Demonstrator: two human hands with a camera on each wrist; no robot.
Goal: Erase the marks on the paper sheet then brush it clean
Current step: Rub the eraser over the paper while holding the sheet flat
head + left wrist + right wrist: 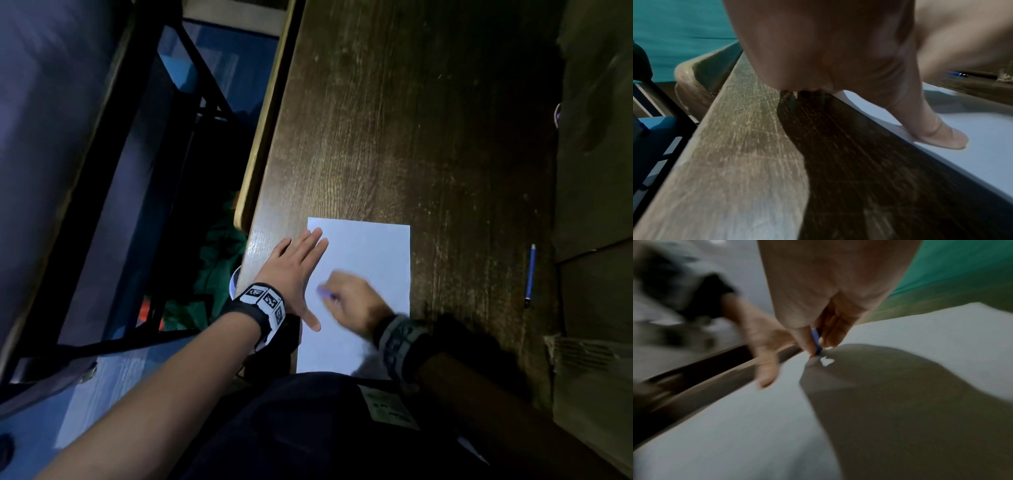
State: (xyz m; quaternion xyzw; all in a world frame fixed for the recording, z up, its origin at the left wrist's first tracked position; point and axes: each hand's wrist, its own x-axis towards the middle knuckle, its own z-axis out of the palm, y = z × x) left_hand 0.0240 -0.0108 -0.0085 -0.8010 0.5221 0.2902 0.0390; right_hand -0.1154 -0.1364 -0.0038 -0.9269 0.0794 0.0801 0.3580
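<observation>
Head view: the paper sheet (363, 260) lies at the near edge of the wooden desk (394, 120). The left hand (294, 270) lies flat, fingers straight, pinning its left margin, probably against sliding, while the right hand (349, 301) pinches a small blue eraser (816, 341) against the sheet. A blue pen (530, 274) lies apart.
</observation>
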